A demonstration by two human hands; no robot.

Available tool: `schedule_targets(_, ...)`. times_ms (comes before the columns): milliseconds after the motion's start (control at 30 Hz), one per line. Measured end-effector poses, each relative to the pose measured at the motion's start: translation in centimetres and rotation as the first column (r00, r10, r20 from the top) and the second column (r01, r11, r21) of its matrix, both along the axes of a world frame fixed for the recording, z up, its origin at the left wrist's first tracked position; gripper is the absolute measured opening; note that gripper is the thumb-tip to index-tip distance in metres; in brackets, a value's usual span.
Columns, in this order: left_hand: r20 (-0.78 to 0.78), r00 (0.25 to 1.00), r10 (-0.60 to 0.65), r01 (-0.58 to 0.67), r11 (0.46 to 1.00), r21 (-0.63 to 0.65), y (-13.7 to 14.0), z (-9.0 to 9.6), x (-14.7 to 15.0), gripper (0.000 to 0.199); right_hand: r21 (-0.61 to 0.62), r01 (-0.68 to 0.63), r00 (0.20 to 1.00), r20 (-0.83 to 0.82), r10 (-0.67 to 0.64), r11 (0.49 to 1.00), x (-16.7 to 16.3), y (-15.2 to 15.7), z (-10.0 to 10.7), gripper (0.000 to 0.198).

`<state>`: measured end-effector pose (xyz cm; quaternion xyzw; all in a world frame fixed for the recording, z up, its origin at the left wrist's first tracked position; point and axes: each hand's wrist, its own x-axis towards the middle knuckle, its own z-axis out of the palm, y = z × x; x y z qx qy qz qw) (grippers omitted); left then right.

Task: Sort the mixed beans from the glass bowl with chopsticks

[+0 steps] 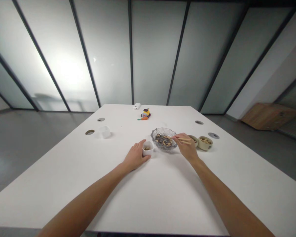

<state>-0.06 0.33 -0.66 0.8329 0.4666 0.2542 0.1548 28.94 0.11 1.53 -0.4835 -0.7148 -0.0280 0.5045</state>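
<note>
My left hand is wrapped round a small white cup that stands on the table; a few light brown pieces lie at its bottom. In my right hand is a pair of wooden chopsticks. Their tips reach into a clear glass bowl, just right of the cup. Dark seeds and tan nuts fill the bottom of that bowl. What the chopstick tips touch is too small to make out.
Beside my right hand stand two greenish round containers, the nearer one holding tan pieces. A clear plastic box is at left. Farther back lie a yellow toy vehicle, an orange carrot-like piece and a white object. Round holes pierce the white table.
</note>
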Motion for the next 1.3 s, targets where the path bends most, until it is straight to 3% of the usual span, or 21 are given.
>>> schedule_targets(300, -0.005, 1.000, -0.002, 0.002, 1.000, -0.007, 0.1, 0.0, 0.0, 0.073, 0.010, 0.011, 0.996, -0.083, -0.010, 1.000, 0.0, -0.4, 0.5, 0.046)
schedule_targets(433, -0.002, 1.000, -0.003, 0.003, 1.000, -0.008, 0.2, -0.3, 0.0, 0.075, 0.039, 0.060, 0.967, -0.248, -0.049, 0.997, -0.8, -1.0, 1.6, 0.039)
schedule_targets(567, -0.004, 1.000, -0.008, 0.008, 1.000, -0.012, 0.3, -0.5, 0.0, 0.076, -0.043, -0.092, 0.899, -0.434, 0.064, 0.995, -2.6, -2.0, 2.8, 0.038)
schedule_targets(633, 0.000, 1.000, -0.006, 0.006, 1.000, -0.009, 0.2, -0.5, -0.1, 0.076, -0.057, -0.120, 0.923, -0.374, 0.090, 0.991, -3.2, -2.5, 3.3, 0.036)
schedule_targets(733, -0.006, 1.000, -0.001, 0.001, 1.000, -0.012, 0.2, -0.4, -0.1, 0.076, 0.016, -0.048, 0.981, -0.187, 0.050, 0.999, -3.0, -2.7, 3.5, 0.035)
schedule_targets(833, -0.008, 1.000, -0.004, 0.004, 1.000, -0.011, 0.1, -0.2, -0.1, 0.075, 0.074, 0.008, 0.999, -0.036, -0.005, 0.997, -1.6, -2.3, 2.8, 0.037)
schedule_targets(933, 0.004, 1.000, -0.008, 0.008, 1.000, 0.001, 0.1, -0.2, -0.1, 0.074, 0.040, 0.051, 0.997, 0.054, -0.053, 0.998, -0.3, -1.5, 1.7, 0.043)
schedule_targets(1300, -0.002, 1.000, -0.003, 0.003, 1.000, -0.002, 0.1, -0.1, 0.0, 0.073, -0.042, 0.096, 0.995, 0.007, -0.095, 0.995, 0.7, -0.6, 0.5, 0.053)
